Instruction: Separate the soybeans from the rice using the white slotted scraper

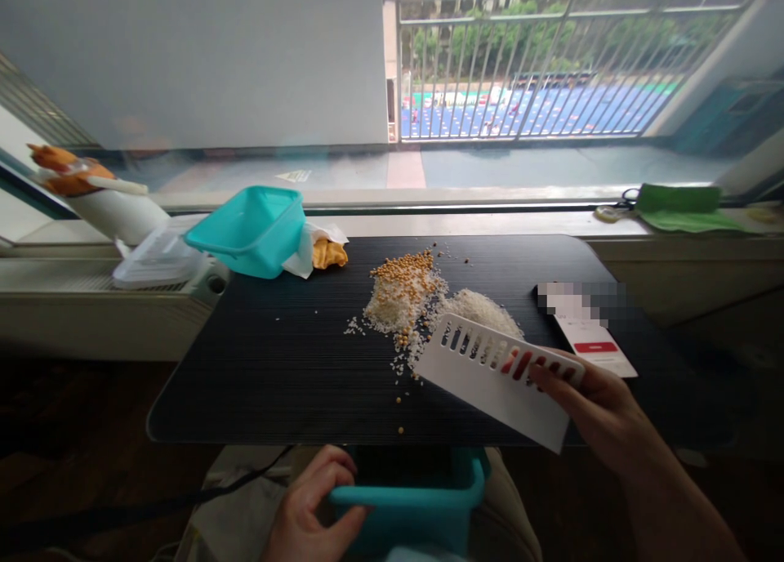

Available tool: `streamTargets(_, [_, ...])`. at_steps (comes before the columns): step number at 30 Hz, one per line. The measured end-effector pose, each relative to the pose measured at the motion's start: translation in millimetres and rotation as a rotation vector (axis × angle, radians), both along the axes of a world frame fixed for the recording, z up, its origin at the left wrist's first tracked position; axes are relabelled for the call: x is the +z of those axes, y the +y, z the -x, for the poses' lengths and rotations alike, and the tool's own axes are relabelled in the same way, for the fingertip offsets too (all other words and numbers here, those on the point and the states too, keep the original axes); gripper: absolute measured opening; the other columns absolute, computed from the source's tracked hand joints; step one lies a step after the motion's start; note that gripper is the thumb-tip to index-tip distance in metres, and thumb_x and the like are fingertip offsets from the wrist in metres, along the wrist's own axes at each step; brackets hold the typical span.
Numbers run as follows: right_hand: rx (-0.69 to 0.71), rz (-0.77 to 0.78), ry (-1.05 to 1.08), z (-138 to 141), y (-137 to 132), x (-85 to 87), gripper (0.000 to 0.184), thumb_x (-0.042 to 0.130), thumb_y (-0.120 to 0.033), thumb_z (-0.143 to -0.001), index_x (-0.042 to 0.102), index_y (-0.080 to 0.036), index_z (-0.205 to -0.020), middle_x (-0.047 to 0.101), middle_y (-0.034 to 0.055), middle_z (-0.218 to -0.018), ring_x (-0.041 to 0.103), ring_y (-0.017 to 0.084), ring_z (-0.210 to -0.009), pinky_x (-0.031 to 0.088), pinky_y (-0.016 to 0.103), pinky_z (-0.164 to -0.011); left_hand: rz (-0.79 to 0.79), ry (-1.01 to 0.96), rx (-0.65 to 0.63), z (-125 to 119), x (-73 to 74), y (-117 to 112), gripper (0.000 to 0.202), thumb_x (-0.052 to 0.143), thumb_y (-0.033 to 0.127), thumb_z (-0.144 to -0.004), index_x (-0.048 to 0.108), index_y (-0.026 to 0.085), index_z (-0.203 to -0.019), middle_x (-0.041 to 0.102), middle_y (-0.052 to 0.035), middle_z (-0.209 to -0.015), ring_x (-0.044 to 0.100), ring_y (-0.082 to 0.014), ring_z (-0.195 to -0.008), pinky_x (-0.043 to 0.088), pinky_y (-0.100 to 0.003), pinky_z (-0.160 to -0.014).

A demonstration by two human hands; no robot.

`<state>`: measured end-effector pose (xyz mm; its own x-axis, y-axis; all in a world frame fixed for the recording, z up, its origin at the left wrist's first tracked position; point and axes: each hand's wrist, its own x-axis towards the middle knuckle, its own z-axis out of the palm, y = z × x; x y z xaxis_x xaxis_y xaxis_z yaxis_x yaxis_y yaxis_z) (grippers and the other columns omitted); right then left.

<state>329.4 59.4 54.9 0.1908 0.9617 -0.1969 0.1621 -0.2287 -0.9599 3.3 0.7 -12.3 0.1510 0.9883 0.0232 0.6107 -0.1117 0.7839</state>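
Note:
My right hand [588,394] grips a flat white slotted plastic board [496,386] by its right end, tilted over the dark table. The board's far edge covers part of a pile of white rice [481,307]. Left of it lies a second rice pile [395,301] topped with yellow soybeans [404,266], with loose grains around it. Below the table's front edge, my left hand [318,505] is closed on the rim of a teal plastic bin [416,497]. The bin's inside is dark, so its contents cannot be made out.
A teal basket [251,231] stands at the table's back left, beside a crumpled yellow cloth [331,253]. A phone [588,333] lies on the right. A clear lid [159,256] and a green cloth [686,207] rest along the window ledge. Two stray soybeans [400,430] lie near the front edge.

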Motion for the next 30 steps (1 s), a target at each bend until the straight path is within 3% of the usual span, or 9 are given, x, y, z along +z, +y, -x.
streamTargets(10, [0.019,0.006,0.089,3.5,-3.3,-0.8,0.033,0.076,-0.049,-0.075,0.080,-0.022,-0.093,0.081,0.0052,-0.084,0.075,0.024,-0.073,0.060,0.027,-0.061,-0.020,-0.027,-0.008,-0.2,-1.7,-1.1,0.014,0.066,0.010,-0.067,0.062,0.021,-0.061,0.066,0.0011,-0.075,0.069,-0.0168,-0.068,0.054,-0.019,-0.063])
streamTargets(21, [0.425,0.009,0.074,25.2,-5.5,-2.4,0.031,0.064,-0.045,-0.087,0.079,-0.020,-0.098,0.080,0.0050,-0.088,0.073,0.020,-0.077,0.058,0.023,-0.067,0.022,-0.033,-0.018,0.9,-2.9,-1.5,0.013,0.067,0.011,-0.070,0.061,0.020,-0.063,0.065,0.0010,-0.077,0.069,-0.0166,-0.071,0.053,-0.019,-0.064])
streamTargets(27, [0.446,-0.023,0.034,21.9,-12.5,-2.2,0.027,0.064,-0.043,-0.087,0.080,-0.022,-0.096,0.080,0.0040,-0.084,0.072,0.019,-0.074,0.057,0.021,-0.063,0.008,-0.022,-0.025,-0.3,-3.5,-0.4,0.014,0.066,0.012,-0.072,0.060,0.020,-0.062,0.065,0.0011,-0.075,0.068,-0.0158,-0.068,0.053,-0.018,-0.063])
streamTargets(30, [0.224,-0.041,0.052,19.5,-16.8,-0.3,0.027,0.069,-0.045,-0.082,0.080,-0.023,-0.094,0.080,0.0036,-0.085,0.073,0.021,-0.073,0.058,0.023,-0.063,-0.014,-0.009,-0.024,-0.3,-3.3,-0.4,0.013,0.066,0.011,-0.070,0.061,0.020,-0.062,0.066,0.0009,-0.076,0.069,-0.0162,-0.069,0.053,-0.018,-0.064])
